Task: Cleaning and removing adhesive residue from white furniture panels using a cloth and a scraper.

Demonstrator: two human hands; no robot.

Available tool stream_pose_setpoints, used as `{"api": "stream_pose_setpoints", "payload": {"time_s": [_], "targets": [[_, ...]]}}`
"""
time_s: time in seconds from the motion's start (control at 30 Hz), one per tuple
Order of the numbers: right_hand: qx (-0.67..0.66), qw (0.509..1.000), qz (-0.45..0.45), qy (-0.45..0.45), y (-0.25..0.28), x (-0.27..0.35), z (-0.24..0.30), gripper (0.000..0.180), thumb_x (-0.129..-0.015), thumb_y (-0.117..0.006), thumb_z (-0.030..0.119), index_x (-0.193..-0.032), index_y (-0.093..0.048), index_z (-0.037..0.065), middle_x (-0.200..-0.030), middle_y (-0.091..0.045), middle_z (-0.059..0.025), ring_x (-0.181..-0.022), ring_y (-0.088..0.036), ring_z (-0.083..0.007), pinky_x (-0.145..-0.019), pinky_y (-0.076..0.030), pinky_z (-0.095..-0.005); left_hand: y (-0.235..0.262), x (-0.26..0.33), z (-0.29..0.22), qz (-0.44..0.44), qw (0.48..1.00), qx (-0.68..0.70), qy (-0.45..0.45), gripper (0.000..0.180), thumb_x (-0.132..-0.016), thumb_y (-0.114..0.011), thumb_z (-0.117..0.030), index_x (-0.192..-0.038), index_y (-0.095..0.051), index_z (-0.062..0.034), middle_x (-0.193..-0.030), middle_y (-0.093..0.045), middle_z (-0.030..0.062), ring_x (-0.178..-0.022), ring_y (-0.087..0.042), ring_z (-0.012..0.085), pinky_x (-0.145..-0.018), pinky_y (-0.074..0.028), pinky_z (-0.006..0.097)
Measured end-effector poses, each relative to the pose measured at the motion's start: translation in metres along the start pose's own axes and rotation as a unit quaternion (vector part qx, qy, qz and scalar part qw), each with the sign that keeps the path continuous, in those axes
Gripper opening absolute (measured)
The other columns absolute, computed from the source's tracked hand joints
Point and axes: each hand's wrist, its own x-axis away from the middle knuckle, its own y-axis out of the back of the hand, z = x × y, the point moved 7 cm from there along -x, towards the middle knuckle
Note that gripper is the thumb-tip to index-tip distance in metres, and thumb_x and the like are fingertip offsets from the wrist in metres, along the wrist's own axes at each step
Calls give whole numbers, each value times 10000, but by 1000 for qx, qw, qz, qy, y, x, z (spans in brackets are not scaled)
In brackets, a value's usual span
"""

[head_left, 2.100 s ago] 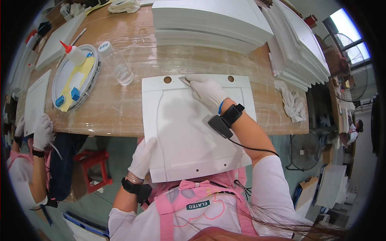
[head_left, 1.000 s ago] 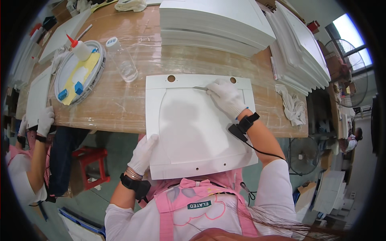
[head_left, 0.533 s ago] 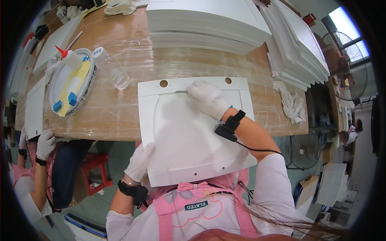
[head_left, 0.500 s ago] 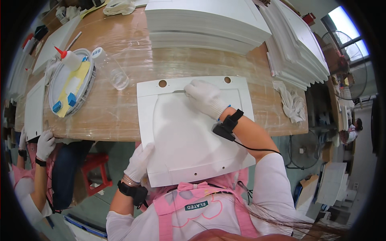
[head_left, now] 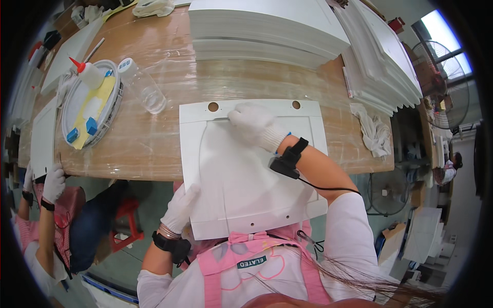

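Observation:
A white panel (head_left: 246, 169) with a recessed middle leans over the table's near edge toward my lap. Two larger round holes pierce its far rail, and two small ones show in its near rail. Gloved in white, my left hand (head_left: 179, 208) grips the panel's left edge near its lower corner. My right hand (head_left: 251, 123), also gloved, is closed and pressed down at the inner edge of the far rail. A thin grey edge shows beside its fingertips; the rest of what it holds is hidden under the glove.
Stacked white panels (head_left: 262, 38) stand at the back, with more at the right (head_left: 382, 56). Left are a clear bottle (head_left: 146, 92), a round lid (head_left: 115, 97) bearing a red-tipped glue bottle (head_left: 91, 77) and blue blocks, and a co-worker's gloved hand (head_left: 54, 184). A cloth (head_left: 371, 131) lies right.
The panel has shifted slightly to the right. My right hand has slid a little left along the far rail. My left hand keeps its hold on the edge.

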Motion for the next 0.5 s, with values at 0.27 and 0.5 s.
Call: {"api": "stream_pose_setpoints", "payload": {"time_s": [0.27, 0.5], "targets": [[-2, 1000, 9, -22, -2, -6, 4, 71, -860, -584, 135, -897, -611, 80, -901, -634, -119, -867, -638, -344, -729, -531, -458, -1, -4, 3, 22, 1000, -14, -8, 545, -1047, -530, -368, -1435, -492, 12, -1301, -607, 69, -1137, -557, 134, -1001, -444, 290], [-2, 1000, -11, 9, 0, -5, 5, 78, -837, -594, 109, -903, -614, 73, -886, -632, -119, -856, -642, -343, -723, -535, -455, 2, -7, 18, 22, 1000, 9, -3, 539, -1049, -525, -370, -1431, -496, 9, -1276, -612, 66, -1126, -559, 125, -998, -445, 282]]}}
